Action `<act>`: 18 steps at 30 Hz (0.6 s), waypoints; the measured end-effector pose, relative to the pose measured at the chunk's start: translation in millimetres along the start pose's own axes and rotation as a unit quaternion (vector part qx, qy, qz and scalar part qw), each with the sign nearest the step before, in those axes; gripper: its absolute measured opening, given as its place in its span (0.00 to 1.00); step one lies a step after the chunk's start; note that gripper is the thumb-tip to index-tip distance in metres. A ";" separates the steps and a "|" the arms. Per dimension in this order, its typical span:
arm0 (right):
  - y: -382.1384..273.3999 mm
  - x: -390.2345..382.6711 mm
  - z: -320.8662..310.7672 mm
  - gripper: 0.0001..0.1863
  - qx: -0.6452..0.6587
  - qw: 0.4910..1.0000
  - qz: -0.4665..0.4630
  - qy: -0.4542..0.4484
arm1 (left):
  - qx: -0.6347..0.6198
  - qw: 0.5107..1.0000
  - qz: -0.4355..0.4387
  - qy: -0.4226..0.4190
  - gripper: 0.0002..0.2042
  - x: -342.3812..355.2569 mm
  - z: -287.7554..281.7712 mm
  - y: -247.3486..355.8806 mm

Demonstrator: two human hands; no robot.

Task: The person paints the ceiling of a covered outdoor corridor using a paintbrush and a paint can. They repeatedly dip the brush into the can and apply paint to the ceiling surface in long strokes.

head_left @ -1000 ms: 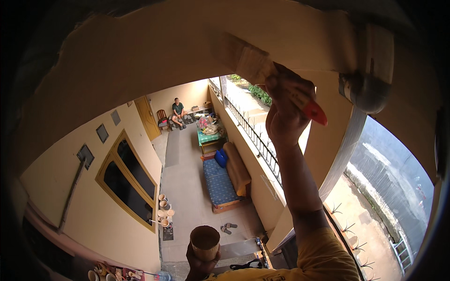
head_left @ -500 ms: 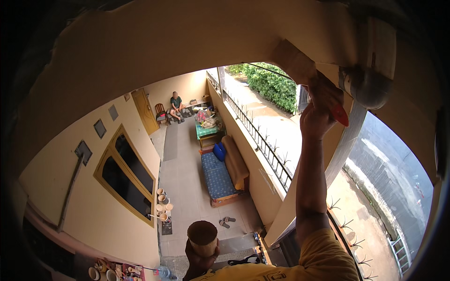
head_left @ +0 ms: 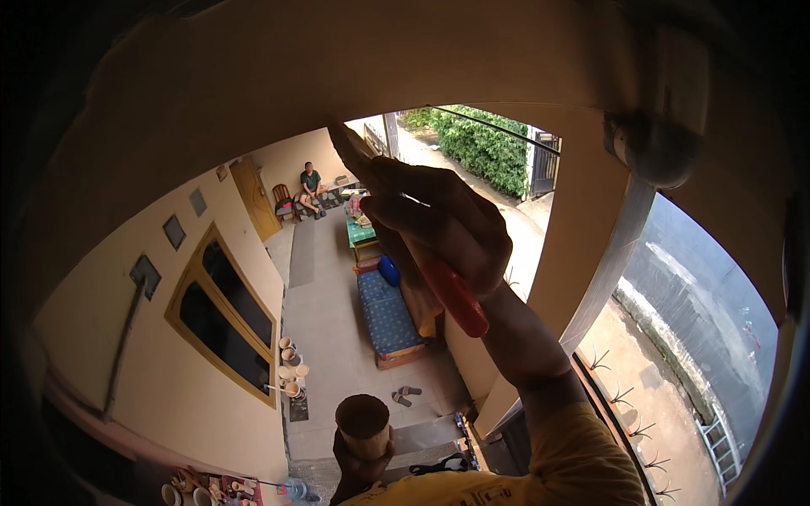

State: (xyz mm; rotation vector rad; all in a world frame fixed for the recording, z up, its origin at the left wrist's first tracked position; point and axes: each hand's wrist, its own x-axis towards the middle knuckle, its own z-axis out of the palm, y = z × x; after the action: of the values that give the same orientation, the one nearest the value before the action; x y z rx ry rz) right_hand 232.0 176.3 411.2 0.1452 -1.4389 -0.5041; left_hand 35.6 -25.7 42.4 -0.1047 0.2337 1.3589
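Observation:
My right hand (head_left: 447,219) is raised in front of me, fingers wrapped round a flat paintbrush. The red handle of this paintbrush (head_left: 456,299) sticks out below the fist, and its thin edge points up and left. Its tip is at the lower edge of the beige overhead surface (head_left: 253,93); whether it touches cannot be told. Low in the middle, my left hand (head_left: 364,462) grips a round, light brown cup (head_left: 363,415) from below and holds it upright. The inside of the cup is dark, so its contents are hard to make out.
A rounded lamp-like fixture (head_left: 662,156) hangs at upper right. Far below are a blue daybed (head_left: 390,312), sandals (head_left: 407,395), several pots (head_left: 291,371) by the wall and a cluttered table (head_left: 224,489). A person (head_left: 312,187) sits at the far end. Spiked railing (head_left: 620,395) runs at right.
My right hand has swung left and nearer with the paintbrush, which has turned from its broad side to its edge. My left hand and the cup stay almost in place.

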 end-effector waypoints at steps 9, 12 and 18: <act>96.5 -8.7 -118.4 0.09 -0.029 0.928 0.236 0.286 | -0.045 0.999 0.009 -0.001 0.29 -8.9 -1.4 5.8; 95.9 9.5 -142.0 0.08 -0.120 0.930 0.142 0.316 | -0.053 0.999 0.006 0.004 0.28 -10.4 -5.2 7.2; 138.8 6.5 -129.7 0.11 -0.304 0.952 -0.029 0.032 | -0.033 0.999 -0.012 0.021 0.29 -1.4 -0.6 2.4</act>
State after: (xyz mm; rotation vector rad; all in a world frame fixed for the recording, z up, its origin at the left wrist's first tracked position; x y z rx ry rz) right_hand 391.7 270.4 452.9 -0.2894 -1.1618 -0.9596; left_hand 32.9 -26.6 42.3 -0.1912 0.2215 1.3425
